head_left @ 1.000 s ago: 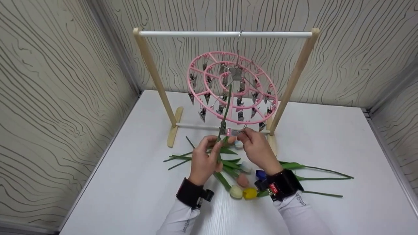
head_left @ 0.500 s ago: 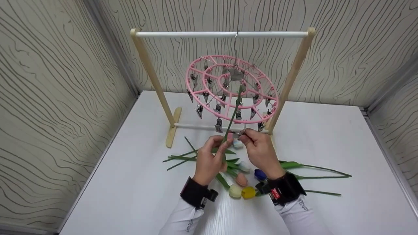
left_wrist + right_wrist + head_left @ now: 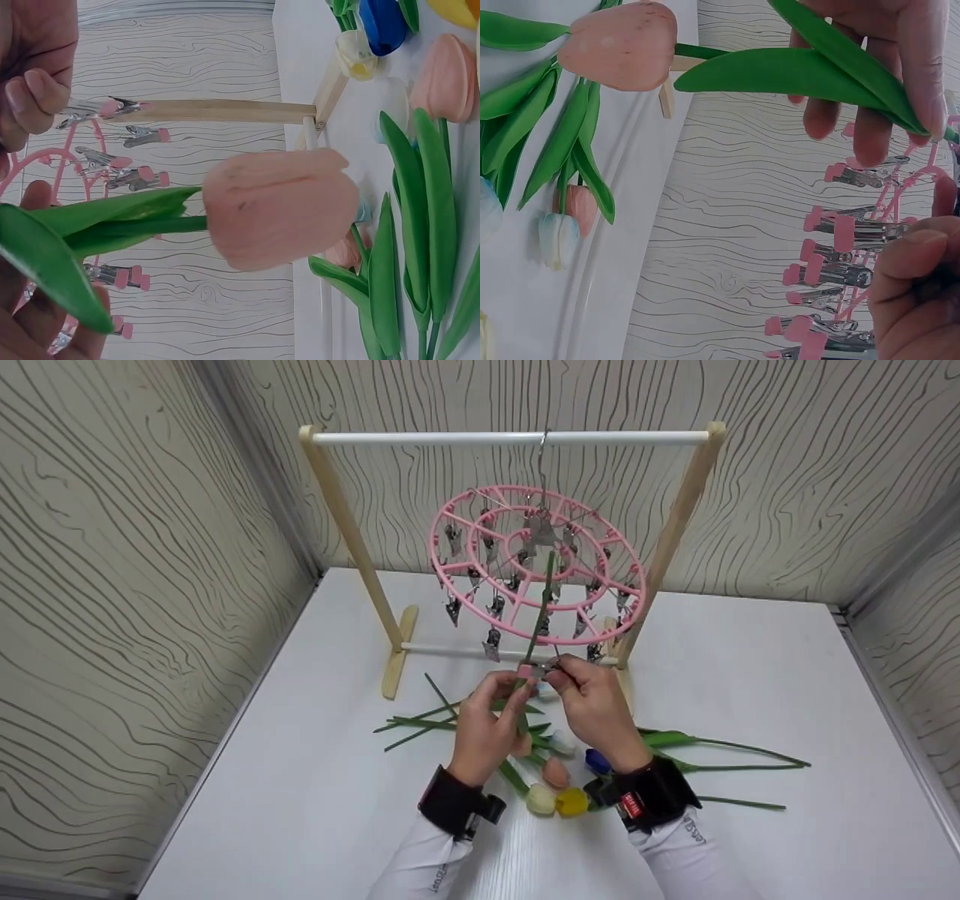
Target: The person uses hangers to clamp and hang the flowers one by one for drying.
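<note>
My left hand (image 3: 484, 727) holds an artificial pink tulip (image 3: 281, 210) by its leaves and lower stem, blossom down. Its bare green stem (image 3: 541, 611) points up in front of the pink round clip hanger (image 3: 570, 640). With thumb and fingers, my right hand (image 3: 600, 712) pinches a metal clip (image 3: 536, 670) that hangs from the hanger's near edge. The clip's pink tips lie at the stem, just above the left fingertips. Whether its jaws are around the stem or only beside it, I cannot tell.
The hanger hooks over the white bar (image 3: 435, 438) of a wooden stand (image 3: 349, 532), with several other clips dangling. Several tulips lie beneath the hands on the white table (image 3: 300, 810), among them a yellow tulip (image 3: 572, 802) and a blue tulip (image 3: 598, 761). Patterned walls surround the table.
My left hand has shifted right and brought the tulip stem to the clip in my right hand. The stem has moved away from another clip, and the hanger has turned slightly.
</note>
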The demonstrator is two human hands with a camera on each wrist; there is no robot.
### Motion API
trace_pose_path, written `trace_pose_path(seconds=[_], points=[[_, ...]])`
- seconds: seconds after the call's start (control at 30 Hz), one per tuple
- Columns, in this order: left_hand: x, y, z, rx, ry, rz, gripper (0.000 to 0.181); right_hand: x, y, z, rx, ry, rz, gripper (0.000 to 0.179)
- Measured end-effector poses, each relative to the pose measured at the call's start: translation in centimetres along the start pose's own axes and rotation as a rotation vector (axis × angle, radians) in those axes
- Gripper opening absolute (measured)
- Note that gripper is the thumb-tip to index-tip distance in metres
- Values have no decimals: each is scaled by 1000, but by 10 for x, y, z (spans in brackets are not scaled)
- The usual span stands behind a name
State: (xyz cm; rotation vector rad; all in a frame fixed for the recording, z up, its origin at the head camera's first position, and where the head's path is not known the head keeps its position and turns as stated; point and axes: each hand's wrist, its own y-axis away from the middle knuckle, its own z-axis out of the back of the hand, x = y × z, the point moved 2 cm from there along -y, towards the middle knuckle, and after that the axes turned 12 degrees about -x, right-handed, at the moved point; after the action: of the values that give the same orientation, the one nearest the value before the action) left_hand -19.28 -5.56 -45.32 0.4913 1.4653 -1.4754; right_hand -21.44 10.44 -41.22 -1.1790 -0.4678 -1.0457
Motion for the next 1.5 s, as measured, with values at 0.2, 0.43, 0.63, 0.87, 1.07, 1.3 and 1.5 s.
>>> trace_pose_path(seconds=[0.2,0.43,0.63,0.87,1.07,1.3,1.5], points=[[1,-1,-2,8,16,-3,27,1,0,-1,8,2,-14,15],[2,-2,-3,21,25,19,28,1,0,-1,44,12,-16,15],[2,-3,-4,22,25,21,28,-4,1,0,97,-39,-84,15],[5,-5,-5,25,3,46,28,-6,0,1,120,-68,-139,19],[12,-7,-4,29,-5,39,29,-1,1,3,122,2,-103,25],[19,-10,-1,29,-34,53,25,-13,9,7,95,94,-56,28],[28,-12,2,18,-69,42,25,-22,20,16,84,110,-72,20]])
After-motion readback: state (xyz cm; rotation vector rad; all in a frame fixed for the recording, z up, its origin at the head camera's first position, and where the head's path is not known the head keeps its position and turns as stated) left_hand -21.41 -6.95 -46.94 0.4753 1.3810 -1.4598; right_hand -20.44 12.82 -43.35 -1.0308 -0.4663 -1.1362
